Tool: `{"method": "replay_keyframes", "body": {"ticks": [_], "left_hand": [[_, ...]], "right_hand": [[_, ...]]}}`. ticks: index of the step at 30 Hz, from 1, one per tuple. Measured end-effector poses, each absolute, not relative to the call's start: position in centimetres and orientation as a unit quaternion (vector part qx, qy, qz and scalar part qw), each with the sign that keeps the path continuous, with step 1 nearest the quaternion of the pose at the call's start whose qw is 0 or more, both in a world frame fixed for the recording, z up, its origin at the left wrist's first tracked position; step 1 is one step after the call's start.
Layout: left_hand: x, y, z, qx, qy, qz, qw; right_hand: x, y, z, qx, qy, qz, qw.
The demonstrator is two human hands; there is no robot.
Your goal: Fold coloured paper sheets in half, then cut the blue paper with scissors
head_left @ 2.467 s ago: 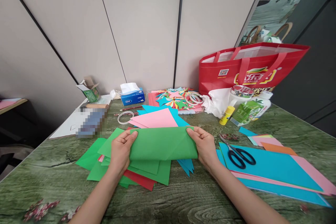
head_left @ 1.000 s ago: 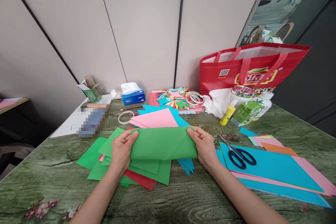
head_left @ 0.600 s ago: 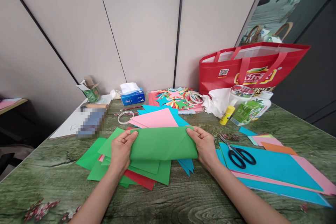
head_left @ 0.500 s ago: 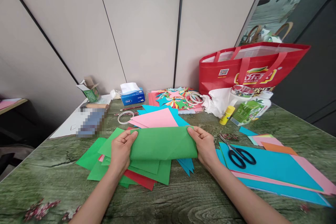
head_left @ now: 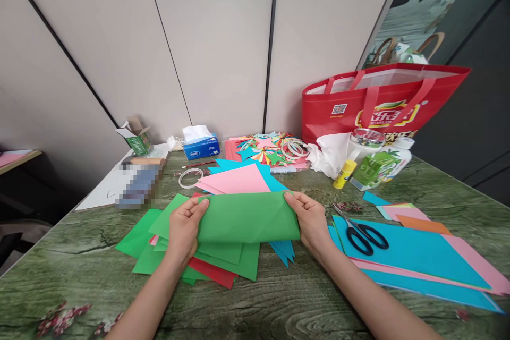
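Observation:
Between both hands I hold a green sheet of paper point(head_left: 247, 218), its long side running across and its top edge looking folded over. My left hand point(head_left: 185, 223) pinches the upper left corner, thumb in front. At the upper right corner my right hand point(head_left: 311, 218) grips it the same way. Beneath and to the left lie several green sheets point(head_left: 147, 244) with a red sheet point(head_left: 215, 272) among them. Just behind the held paper are pink paper pieces point(head_left: 239, 179) on top of blue pointed ones point(head_left: 281, 183).
Scissors point(head_left: 364, 236) rest on blue and pink sheets point(head_left: 422, 255) at the right. Farther back stand a yellow glue stick point(head_left: 345, 174), a green carton point(head_left: 365, 172), a red bag point(head_left: 338, 90) and a blue tissue pack point(head_left: 201, 147). A tape roll point(head_left: 190, 178) lies left of the pink pieces.

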State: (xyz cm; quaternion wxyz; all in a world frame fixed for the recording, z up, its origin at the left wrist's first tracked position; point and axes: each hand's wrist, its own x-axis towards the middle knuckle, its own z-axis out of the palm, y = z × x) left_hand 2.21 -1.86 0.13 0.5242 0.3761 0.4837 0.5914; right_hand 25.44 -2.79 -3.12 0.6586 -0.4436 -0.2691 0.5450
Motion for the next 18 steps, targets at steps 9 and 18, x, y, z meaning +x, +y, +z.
{"method": "replay_keyframes", "body": {"ticks": [9,18], "left_hand": [[0.9,-1.5,0.8,0.462,0.567,0.444,0.517],[0.0,-1.0,0.7,0.611,0.603,0.243,0.452]], "right_hand": [[27.2,-2.2,-2.9,-0.563,-0.404,0.501,0.518],[29.1,-1.4,-3.6,-0.637,-0.658,0.322,0.241]]}}
